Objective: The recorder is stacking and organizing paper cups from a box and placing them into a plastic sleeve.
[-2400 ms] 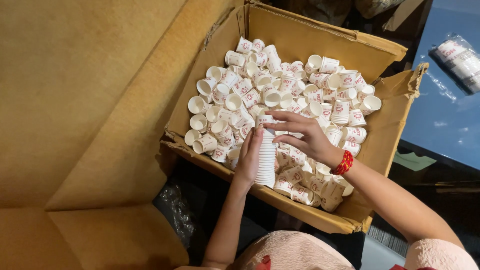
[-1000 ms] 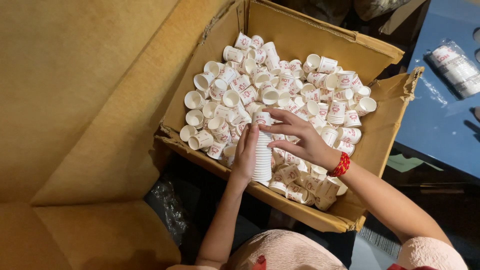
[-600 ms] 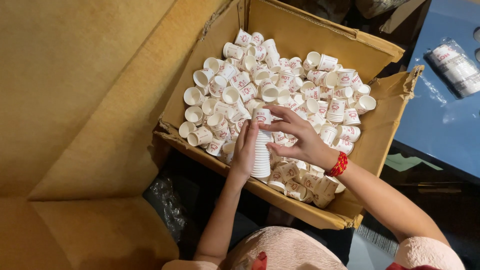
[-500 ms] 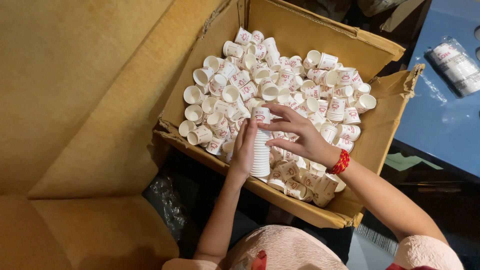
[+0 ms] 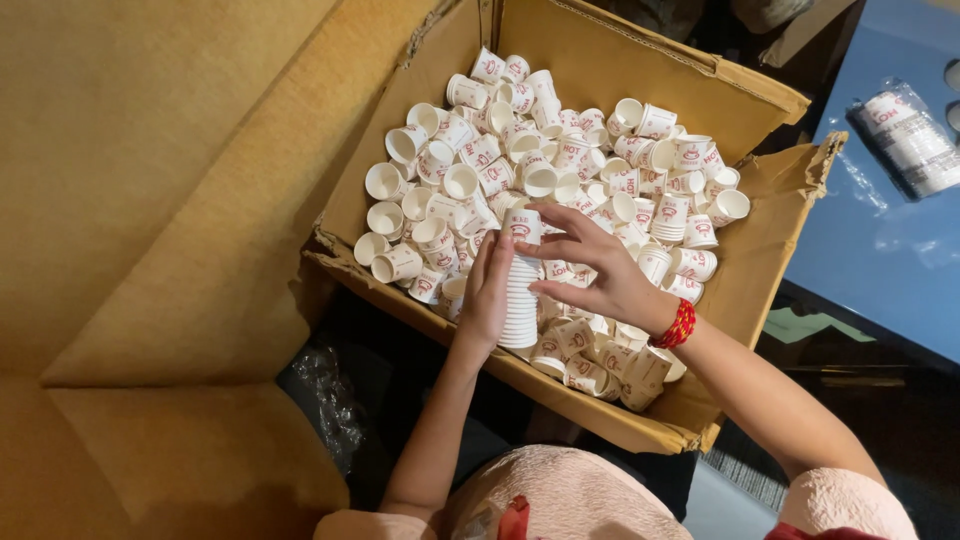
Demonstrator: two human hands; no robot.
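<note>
At frame centre, the left hand [image 5: 487, 295] gripped a stack of cups [image 5: 518, 300] upright, steadying it; the right hand [image 5: 600, 275], fingers spread, touched its top cup above the cardboard box [image 5: 640, 70].

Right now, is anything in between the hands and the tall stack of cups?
No. The left hand wraps the stack of cups from its side, and the right hand touches it near the top cup. Loose cups lie all around in the cardboard box, but none sits between hands and stack.
</note>
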